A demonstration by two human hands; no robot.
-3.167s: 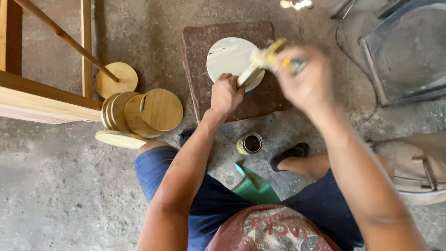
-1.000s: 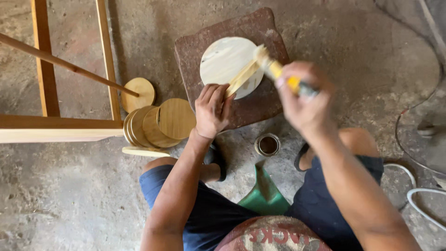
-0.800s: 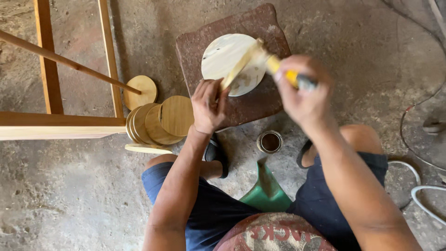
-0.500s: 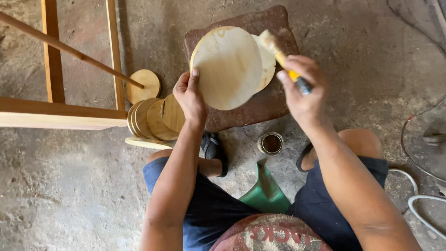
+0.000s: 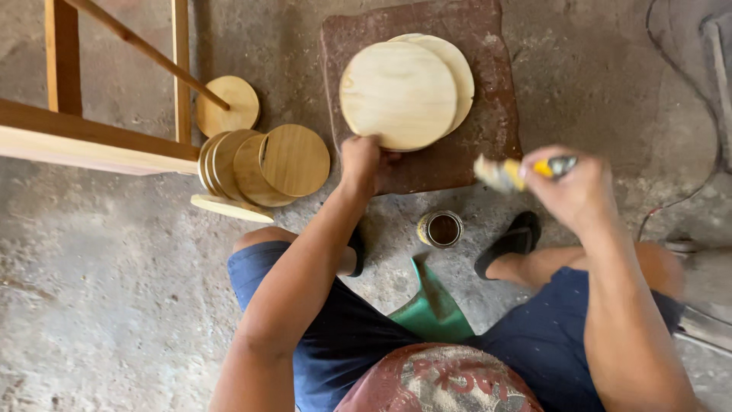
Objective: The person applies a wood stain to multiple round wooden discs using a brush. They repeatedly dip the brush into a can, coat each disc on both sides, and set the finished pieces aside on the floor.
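My left hand grips the near edge of a round pale wooden disc, which is tilted up over a second disc lying on a dark brown square slab. My right hand holds a paintbrush with a yellow handle, its bristles pointing left, above the floor to the right of a small open tin of dark liquid.
A row of round wooden discs stands on edge at the left, with one disc flat behind and another flat in front. A wooden frame stands at far left. A green scrap lies between my legs on the concrete.
The brush has left the disc and moved down and right, toward the tin. My left hand has shifted to the disc's near edge, and the disc sits lower over the one beneath.
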